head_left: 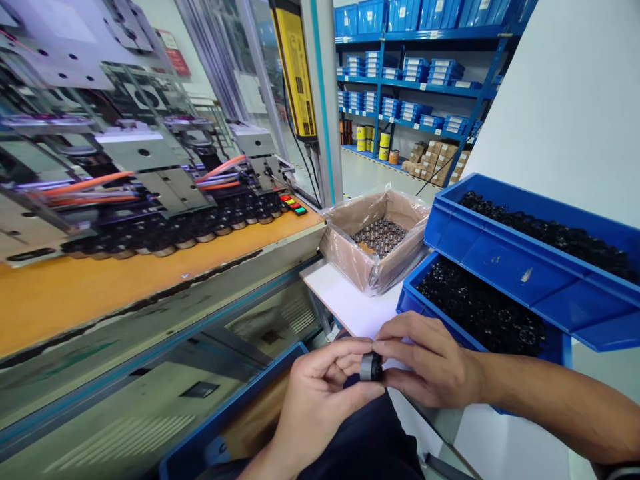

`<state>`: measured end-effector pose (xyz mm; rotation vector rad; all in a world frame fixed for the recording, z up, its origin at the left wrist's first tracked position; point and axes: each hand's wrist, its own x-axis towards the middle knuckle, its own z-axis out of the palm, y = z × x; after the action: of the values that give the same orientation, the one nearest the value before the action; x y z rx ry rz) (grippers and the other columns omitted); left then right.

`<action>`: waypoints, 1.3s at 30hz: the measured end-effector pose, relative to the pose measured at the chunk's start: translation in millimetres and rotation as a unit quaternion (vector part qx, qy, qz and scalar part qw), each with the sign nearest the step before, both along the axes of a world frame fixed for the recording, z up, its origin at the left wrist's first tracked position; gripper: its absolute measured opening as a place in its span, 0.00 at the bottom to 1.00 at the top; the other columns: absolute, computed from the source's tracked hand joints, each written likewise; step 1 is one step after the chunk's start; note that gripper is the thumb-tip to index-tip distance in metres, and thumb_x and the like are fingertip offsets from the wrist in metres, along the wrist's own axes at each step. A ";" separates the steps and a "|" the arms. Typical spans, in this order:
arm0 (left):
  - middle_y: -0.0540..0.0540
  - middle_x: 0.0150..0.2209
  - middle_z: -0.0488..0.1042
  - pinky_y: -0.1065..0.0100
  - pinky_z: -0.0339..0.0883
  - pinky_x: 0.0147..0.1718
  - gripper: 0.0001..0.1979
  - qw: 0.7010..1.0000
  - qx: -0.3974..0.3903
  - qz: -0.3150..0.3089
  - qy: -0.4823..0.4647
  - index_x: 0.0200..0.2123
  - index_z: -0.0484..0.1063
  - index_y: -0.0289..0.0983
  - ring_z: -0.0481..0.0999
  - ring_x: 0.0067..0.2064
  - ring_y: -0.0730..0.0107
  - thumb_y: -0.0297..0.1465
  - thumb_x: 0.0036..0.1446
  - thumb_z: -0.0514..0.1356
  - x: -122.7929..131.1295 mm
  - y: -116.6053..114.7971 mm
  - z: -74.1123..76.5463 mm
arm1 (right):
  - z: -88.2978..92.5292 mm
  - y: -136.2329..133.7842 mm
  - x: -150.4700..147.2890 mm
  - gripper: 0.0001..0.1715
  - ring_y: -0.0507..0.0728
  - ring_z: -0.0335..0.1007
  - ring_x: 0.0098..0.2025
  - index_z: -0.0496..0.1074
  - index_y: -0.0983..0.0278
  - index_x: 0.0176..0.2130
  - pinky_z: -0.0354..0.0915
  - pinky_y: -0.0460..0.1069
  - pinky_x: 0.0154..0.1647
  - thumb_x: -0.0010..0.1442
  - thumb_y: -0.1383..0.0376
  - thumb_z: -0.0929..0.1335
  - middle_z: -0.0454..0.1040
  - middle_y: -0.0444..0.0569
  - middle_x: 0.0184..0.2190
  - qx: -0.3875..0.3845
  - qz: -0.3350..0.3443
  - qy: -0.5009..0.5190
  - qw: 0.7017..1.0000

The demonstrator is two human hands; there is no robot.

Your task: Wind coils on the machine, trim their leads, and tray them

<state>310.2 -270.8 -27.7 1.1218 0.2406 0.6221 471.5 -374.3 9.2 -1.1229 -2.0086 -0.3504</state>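
Note:
My left hand (320, 393) and my right hand (430, 363) meet low in the middle of the head view. Both pinch one small round part (371, 367), dark with a metallic side, between fingertips and thumbs. The hands hover above my dark-clothed lap, just in front of a white shelf (345, 300). Closest to my right hand is the lower blue bin (415, 303), filled with black ring-shaped parts (480, 310).
A second blue bin (500, 257) of black parts sits above the first. A plastic-lined cardboard box (375, 233) holds small metal parts. On the left, a machine (150, 167) with a row of round heads stands over an orange bench (100, 280). Blue shelving (415, 87) lines the back.

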 end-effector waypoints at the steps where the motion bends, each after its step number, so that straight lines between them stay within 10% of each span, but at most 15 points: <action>1: 0.48 0.31 0.85 0.79 0.75 0.32 0.19 1.000 0.002 0.001 0.000 0.36 0.83 0.41 0.84 0.31 0.71 0.16 0.41 0.72 -0.2 0.0 -1.2 | -0.1 -0.2 0.0 0.11 0.57 0.72 0.42 0.69 0.74 0.48 0.74 0.51 0.41 0.66 0.71 0.66 0.74 0.60 0.40 -0.002 -0.001 -0.002 1.000; 39: 0.45 0.29 0.85 0.69 0.80 0.32 0.19 0.999 -0.005 0.007 0.040 0.35 0.84 0.39 0.85 0.30 0.62 0.22 0.35 0.76 -2.0 2.4 -4.7 | -1.5 -1.5 0.3 0.09 0.55 0.71 0.35 0.72 0.74 0.44 0.75 0.49 0.35 0.66 0.69 0.68 0.74 0.55 0.34 0.030 -0.018 -0.049 0.998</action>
<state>308.1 -268.3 -32.4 1.1372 0.3205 0.5886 471.8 -375.8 7.7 -1.1257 -2.0511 -0.4894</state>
